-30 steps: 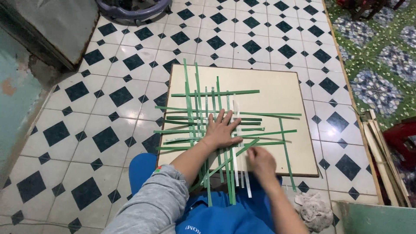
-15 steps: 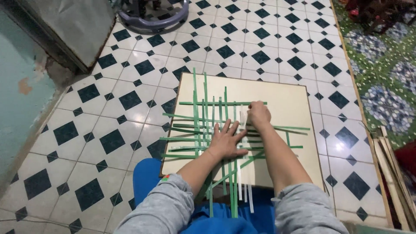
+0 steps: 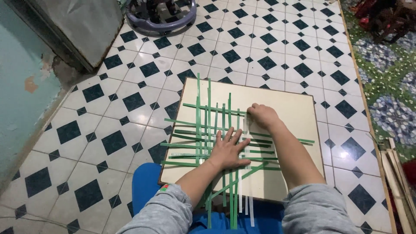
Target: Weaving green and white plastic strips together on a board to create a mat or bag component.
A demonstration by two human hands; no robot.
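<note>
Head view looked down on a tiled floor (image 3: pixel 143 78) of white squares set with dark blue diamonds, which filled most of the frame. At the right edge lay a patterned floor covering (image 3: pixel 390 95) in green and blue, and at the left a teal wall (image 3: pixel 21 78) with chipped paint. A grey slab (image 3: pixel 82 26) leaned near that wall, and a round purple plastic frame (image 3: pixel 161 17) sat at the top. A bundle of pale wooden slats (image 3: pixel 396 173) lay at the lower right.

On the floor before the person rested a square cream board (image 3: pixel 294 108), its near edge just beside blue-clad legs (image 3: pixel 145 190). Across the board lay a lattice of green strips (image 3: pixel 203 130), some running upright, some crosswise, with a few white strips (image 3: pixel 249 203) among them hanging past the near edge.

The person's left hand (image 3: pixel 227 151) lay flat on the lattice, palm down, fingers (image 3: pixel 236 135) spread wide and straight, pressing the strips to the board without gripping any. The right hand (image 3: pixel 262 116), at the lattice's upper right, was curled into a loose fist with knuckles up, resting where a white strip met the green crosswise ones; whether the fingers pinched a strip could not be told. Grey sleeves (image 3: pixel 164 212) covered both forearms up to the elbows.
</note>
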